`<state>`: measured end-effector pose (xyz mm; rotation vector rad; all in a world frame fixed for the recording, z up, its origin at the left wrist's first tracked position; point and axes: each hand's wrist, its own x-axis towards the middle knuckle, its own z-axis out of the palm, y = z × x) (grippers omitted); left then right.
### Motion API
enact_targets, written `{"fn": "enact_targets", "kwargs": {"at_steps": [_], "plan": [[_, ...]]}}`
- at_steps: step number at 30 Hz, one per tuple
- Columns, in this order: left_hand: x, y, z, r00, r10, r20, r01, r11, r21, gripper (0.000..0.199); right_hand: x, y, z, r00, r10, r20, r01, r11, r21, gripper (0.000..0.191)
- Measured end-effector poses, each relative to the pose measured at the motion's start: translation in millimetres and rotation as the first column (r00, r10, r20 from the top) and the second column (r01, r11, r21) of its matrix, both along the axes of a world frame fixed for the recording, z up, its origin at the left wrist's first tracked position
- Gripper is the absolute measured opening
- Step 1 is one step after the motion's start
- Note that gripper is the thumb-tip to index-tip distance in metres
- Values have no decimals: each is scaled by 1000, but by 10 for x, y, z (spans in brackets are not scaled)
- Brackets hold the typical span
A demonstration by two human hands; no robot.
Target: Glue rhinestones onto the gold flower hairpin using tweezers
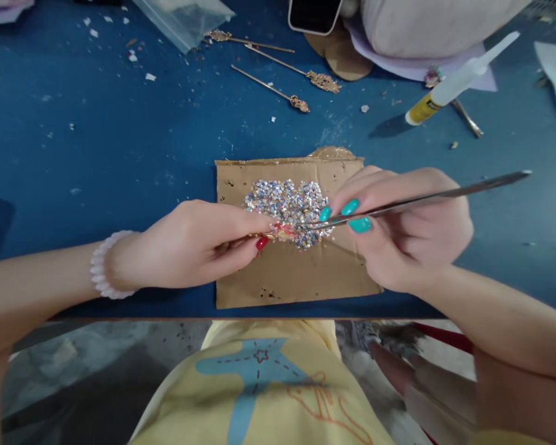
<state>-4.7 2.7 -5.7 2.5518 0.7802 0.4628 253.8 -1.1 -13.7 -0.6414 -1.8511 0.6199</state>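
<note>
Pinching small red-and-gold piece [285,231] in left hand [194,244], closing thumb and fingers on left end, pointing free end toward right hand [398,228]. Gripping long thin metal tool [426,203] pen-style in right hand, pressing thumb and fingers together near working end, aiming tip left at the piece. Not making out contact vs. gap between tip and piece; too small to tell. So having the piece between both hands, just past left fingertips and just left of right-hand fingertips, over lower part of silvery pile of bits [271,196]. Working above cardboard sheet [296,281] on blue table [120,154], resting neither hand flat. Wearing pale beaded bracelet [106,266] on left wrist. Seeing three gold pins [324,81] beyond the cardboard, near clear plastic bag [183,21] at top. Also seeing yellow-labelled bottle [449,86] up and right of right hand, phone [315,13] at top edge beside pale pouch [435,25], plus white flecks [150,77] scattering across far left of table.
</note>
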Motion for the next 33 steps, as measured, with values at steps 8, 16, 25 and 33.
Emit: {"fn": "enact_targets", "kwargs": {"at_steps": [8,16,25,33], "plan": [[-16,32,-6,998,-59,-21,60,997,57,32,4,-14,12,999,49,-20,-50,997,-52,6],[-37,27,1,999,-39,2,39,999,33,31,26,17,-6,997,73,13,-72,997,-26,4],[-38,40,-15,992,117,-49,-122,987,-103,27,99,195,-106,996,11,84,-15,999,46,5],[-25,78,-40,995,101,-5,-100,974,-203,25,246,356,-55,949,65,309,-43,996,-77,6]]}}
